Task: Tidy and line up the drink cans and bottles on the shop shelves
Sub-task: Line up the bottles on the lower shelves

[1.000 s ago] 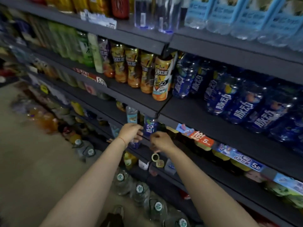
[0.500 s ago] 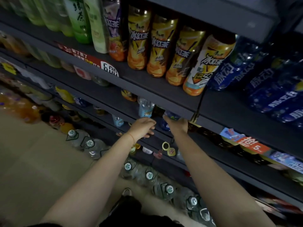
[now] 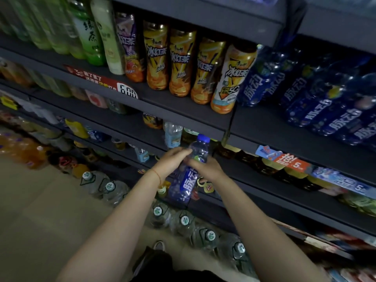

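Blue bottle (image 3: 188, 176), now drawn clear of the lower shelf (image 3: 264, 180) where it stood moments ago, is gripped by left hand (image 3: 173, 161) and right hand (image 3: 205, 167), presumably for repositioning among matching bottles.

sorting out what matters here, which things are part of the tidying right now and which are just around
In the job:
- blue bottle, held by both hands
- left hand
- right hand
- row of blue bottles on the upper shelf

Just around:
- orange tea bottles
- green tea bottles
- large water jugs on the floor
- price tags
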Demonstrator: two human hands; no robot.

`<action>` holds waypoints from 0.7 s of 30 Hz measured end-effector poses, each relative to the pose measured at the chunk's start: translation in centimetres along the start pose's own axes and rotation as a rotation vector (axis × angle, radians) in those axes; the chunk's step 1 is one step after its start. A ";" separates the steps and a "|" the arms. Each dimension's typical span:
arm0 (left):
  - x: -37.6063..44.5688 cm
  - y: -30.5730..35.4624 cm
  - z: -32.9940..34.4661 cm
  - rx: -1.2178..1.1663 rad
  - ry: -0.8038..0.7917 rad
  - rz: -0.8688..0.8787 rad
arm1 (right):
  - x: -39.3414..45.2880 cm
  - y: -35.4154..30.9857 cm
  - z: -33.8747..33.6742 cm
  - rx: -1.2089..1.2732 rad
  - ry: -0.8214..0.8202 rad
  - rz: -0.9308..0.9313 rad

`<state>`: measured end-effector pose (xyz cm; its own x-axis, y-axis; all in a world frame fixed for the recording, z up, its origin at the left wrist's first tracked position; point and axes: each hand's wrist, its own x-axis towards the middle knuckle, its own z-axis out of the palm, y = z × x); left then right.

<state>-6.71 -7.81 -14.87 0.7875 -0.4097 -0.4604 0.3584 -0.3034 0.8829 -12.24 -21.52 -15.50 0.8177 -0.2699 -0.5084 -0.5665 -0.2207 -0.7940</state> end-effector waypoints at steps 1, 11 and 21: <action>-0.9 0.3 0.4 -0.015 -0.002 0.011 | -0.8 -0.1 -0.3 -0.021 -0.042 -0.034; -9.5 6.1 8.3 -0.094 0.160 0.294 | -10.7 -1.5 -9.8 -0.052 -0.203 -0.391; -9.9 12.3 17.5 0.093 0.060 0.620 | -15.9 -1.8 -22.4 0.322 0.248 -0.707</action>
<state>-18.82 -22.53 -1.08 0.8625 -0.4854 0.1430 -0.2171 -0.0995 0.9711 -26.51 -37.87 1.45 0.9032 -0.3757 0.2075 0.1633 -0.1462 -0.9757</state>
